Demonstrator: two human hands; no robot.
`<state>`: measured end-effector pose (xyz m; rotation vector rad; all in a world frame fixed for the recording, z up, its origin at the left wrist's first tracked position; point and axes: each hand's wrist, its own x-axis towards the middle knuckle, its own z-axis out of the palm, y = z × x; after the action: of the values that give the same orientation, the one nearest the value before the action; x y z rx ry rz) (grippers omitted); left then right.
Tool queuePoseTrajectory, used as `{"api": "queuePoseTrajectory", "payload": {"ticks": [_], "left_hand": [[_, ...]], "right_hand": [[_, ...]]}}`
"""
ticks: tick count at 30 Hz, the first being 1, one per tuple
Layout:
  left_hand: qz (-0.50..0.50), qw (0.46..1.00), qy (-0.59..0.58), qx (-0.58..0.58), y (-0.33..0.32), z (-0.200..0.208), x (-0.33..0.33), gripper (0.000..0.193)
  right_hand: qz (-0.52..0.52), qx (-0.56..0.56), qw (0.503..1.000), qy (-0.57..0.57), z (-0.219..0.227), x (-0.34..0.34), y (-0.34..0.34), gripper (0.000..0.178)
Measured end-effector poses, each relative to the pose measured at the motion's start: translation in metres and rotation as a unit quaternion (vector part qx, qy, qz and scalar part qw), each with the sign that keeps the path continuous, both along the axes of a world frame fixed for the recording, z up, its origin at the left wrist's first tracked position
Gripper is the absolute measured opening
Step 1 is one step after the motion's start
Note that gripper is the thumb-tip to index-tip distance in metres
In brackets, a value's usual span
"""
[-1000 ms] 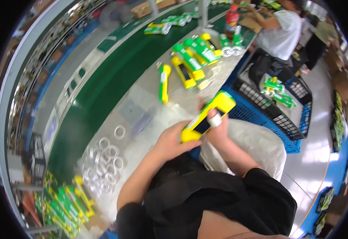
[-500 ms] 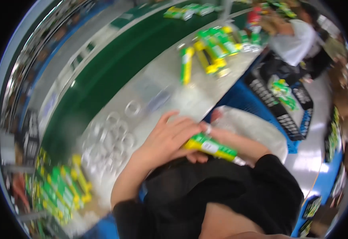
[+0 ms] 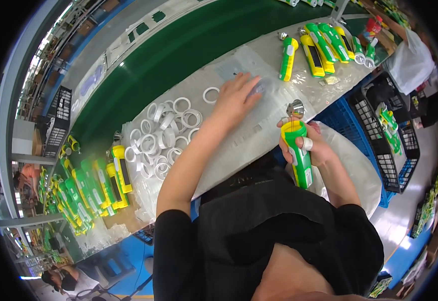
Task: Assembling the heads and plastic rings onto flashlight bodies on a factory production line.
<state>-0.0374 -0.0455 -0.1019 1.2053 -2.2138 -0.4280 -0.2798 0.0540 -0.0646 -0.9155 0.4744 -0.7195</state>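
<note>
My right hand (image 3: 320,146) is closed around a green and yellow flashlight (image 3: 300,163), held upright in front of my body. Its top end is open, and a shiny reflector (image 3: 295,109) sits loose just above it. A small white band (image 3: 307,144) shows at the thumb of that hand. My left hand (image 3: 235,100) reaches out over the plastic-covered table, fingers spread and palm down, beside some clear, thin pieces (image 3: 259,89). Whether the fingertips touch them I cannot tell. One white ring (image 3: 211,95) lies just left of this hand, near a pile of white rings (image 3: 166,135).
Several flashlights (image 3: 322,45) lie at the far right of the table, and more (image 3: 86,190) at its left end. A green conveyor belt (image 3: 143,83) runs along the far side. To the right stands a black crate (image 3: 402,170) beside a blue crate (image 3: 364,140).
My left hand has left the flashlight and moved out over the table. The flashlight, now in my right hand alone, has turned more upright, and its reflector shows above the open end.
</note>
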Motion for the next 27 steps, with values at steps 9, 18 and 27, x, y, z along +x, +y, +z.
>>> {"api": "queuePoseTrajectory", "payload": {"ticks": [9, 18, 27], "left_hand": [[0.048, 0.98, -0.177, -0.08, -0.003, -0.031, -0.002, 0.062], [-0.166, 0.864, 0.312, 0.36, 0.037, 0.049, 0.009, 0.041], [-0.097, 0.947, 0.288, 0.106, 0.093, 0.055, 0.036, 0.022]], "right_hand": [[-0.099, -0.014, 0.995, 0.01, -0.005, -0.001, 0.018, 0.073], [0.16, -0.045, 0.984, 0.07, 0.015, 0.045, -0.004, 0.071], [0.09, -0.086, 0.982, 0.145, 0.016, 0.056, 0.011, 0.046]]}}
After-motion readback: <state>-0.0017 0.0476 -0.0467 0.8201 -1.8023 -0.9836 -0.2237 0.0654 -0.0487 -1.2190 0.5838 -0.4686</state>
